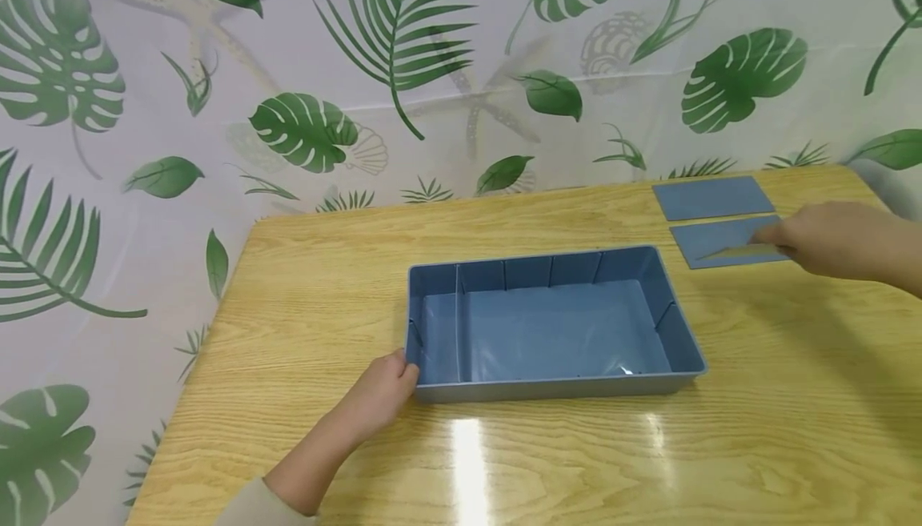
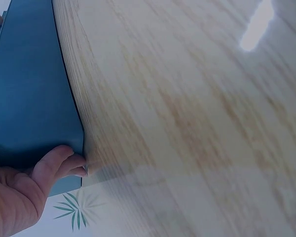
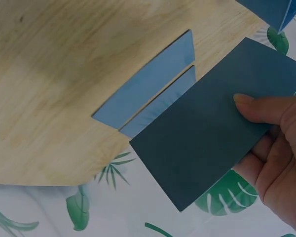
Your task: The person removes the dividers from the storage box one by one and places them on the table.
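Observation:
A blue rectangular box (image 1: pixel 569 388) sits on the wooden table, with one thin divider (image 1: pixel 458 326) standing across it near the left end. At its front left corner, my left hand (image 1: pixel 385 386) holds the box; the left wrist view shows thumb and fingers (image 2: pixel 59 165) about that corner. Off to the right, my right hand (image 1: pixel 835 238) pinches a flat blue divider panel (image 3: pixel 202 128) between thumb and fingers, raised above the table. Beneath it lie a nearer panel (image 1: pixel 713 236) and a farther panel (image 1: pixel 713 196), side by side and flat.
Slots (image 1: pixel 551 270) run along the box's inner walls. Bare wood (image 1: pixel 324 286) of the tabletop shows left of the box. Behind the table hangs a white cloth (image 1: pixel 446 110) with green leaf prints.

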`<state>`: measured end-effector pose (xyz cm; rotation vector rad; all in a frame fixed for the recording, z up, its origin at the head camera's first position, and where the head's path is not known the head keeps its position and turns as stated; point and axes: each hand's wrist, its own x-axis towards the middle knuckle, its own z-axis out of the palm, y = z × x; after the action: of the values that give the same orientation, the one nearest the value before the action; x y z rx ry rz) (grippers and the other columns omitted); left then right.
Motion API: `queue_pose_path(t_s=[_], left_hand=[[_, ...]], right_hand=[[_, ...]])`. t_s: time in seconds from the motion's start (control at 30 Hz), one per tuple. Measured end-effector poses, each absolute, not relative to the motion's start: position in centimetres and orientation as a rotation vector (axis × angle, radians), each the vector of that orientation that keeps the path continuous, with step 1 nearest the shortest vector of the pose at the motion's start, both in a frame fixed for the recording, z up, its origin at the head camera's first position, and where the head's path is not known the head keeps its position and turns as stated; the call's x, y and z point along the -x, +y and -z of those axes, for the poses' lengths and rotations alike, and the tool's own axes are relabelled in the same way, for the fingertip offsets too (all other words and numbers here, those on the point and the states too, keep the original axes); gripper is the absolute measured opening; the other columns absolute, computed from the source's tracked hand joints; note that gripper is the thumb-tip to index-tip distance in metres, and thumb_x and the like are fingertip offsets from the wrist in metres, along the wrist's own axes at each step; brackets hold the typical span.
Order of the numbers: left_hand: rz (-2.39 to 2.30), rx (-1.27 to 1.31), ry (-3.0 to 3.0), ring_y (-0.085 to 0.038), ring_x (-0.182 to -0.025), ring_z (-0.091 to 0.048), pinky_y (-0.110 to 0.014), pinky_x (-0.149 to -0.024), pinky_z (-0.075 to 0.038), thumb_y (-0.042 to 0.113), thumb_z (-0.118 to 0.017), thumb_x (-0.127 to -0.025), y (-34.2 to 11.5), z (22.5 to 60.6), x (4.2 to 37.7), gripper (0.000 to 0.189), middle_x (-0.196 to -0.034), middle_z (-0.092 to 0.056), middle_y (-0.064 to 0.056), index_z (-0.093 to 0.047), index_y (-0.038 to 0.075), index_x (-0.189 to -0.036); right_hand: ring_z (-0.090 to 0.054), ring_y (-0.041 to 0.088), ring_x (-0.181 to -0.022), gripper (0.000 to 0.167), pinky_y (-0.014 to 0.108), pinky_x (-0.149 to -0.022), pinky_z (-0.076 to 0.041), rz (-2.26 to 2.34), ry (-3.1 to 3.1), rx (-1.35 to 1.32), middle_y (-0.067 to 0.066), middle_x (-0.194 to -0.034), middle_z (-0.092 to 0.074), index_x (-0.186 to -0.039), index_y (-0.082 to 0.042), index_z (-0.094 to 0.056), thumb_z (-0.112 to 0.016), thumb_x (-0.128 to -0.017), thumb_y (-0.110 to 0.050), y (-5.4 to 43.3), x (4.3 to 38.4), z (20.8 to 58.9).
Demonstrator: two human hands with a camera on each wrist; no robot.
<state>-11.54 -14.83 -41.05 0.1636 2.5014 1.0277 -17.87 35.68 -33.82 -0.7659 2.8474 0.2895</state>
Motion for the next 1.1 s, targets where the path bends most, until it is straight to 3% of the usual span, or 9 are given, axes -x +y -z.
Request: queue_pose_path(t_s=[0.1,0.3,0.43,0.63,0.9,1.1], left_hand=[[-1.031,-0.170,2.501,-0.013,-0.049,-0.031,-0.025,-0.045,-0.029,0.012,-0.033,-0.095,-15.0,41.0,11.5,0.024,-0.059,-0.039,-0.001,-0.043,0.008,-0.074],[-1.036,-0.169,2.503,-0.013,-0.049,-0.031,-0.025,-0.046,-0.029,0.012,-0.033,-0.095,-15.0,41.1,11.6,0.023,-0.060,-0.039,-0.001,-0.044,0.007,-0.075],[-1.031,-0.175,2.512,-0.013,-0.049,-0.031,-0.025,-0.046,-0.029,0.011,-0.033,-0.095,-15.0,41.1,11.6,0.023,-0.060,-0.039,-0.001,-0.043,0.008,-0.074],[-1.013,-0.188,2.530,-0.013,-0.049,-0.031,-0.025,-0.046,-0.030,0.012,-0.034,-0.095,-15.0,40.9,11.7,0.023,-0.059,-0.038,0.000,-0.043,0.009,-0.073],[-1.025,-0.166,2.501,-0.013,-0.048,-0.030,-0.025,-0.046,-0.029,0.013,-0.033,-0.095,-14.9,40.8,11.7,0.024,-0.058,-0.037,0.000,-0.043,0.009,-0.073],[-1.022,-0.165,2.499,-0.013,-0.048,-0.029,-0.024,-0.046,-0.028,0.012,-0.033,-0.095,-15.0,41.0,11.6,0.024,-0.057,-0.036,0.000,-0.042,0.009,-0.073]], right_hand=[[-0.032,0.011,-0.045,0.024,0.025,-0.045,-0.029,-0.277,2.862,0.763,-0.005,-0.047,-0.040,-0.108,-0.003,-0.066,-0.060,-0.085,0.002,36.2,17.9,34.4],[-0.033,0.012,-0.046,0.024,0.028,-0.045,-0.033,-0.254,2.868,0.740,-0.004,-0.047,-0.040,-0.107,-0.003,-0.066,-0.059,-0.085,0.002,36.8,18.3,35.4],[-0.039,0.013,-0.045,0.024,0.032,-0.046,-0.041,-0.242,2.848,0.710,-0.003,-0.052,-0.050,-0.108,-0.004,-0.066,-0.059,-0.086,0.001,36.8,18.3,36.1],[-0.058,0.021,-0.056,0.026,0.039,-0.053,-0.049,-0.209,2.806,0.653,0.010,-0.078,-0.068,-0.107,-0.002,-0.066,-0.060,-0.083,0.005,36.4,18.5,36.7],[-0.055,0.020,-0.057,0.028,0.036,-0.049,-0.045,-0.171,2.790,0.575,0.011,-0.078,-0.066,-0.111,0.000,-0.064,-0.057,-0.084,0.006,36.5,18.4,37.4],[-0.060,0.026,-0.063,0.029,0.041,-0.052,-0.048,-0.167,2.802,0.591,0.014,-0.081,-0.067,-0.108,-0.002,-0.065,-0.058,-0.082,0.008,36.6,18.0,38.1]])
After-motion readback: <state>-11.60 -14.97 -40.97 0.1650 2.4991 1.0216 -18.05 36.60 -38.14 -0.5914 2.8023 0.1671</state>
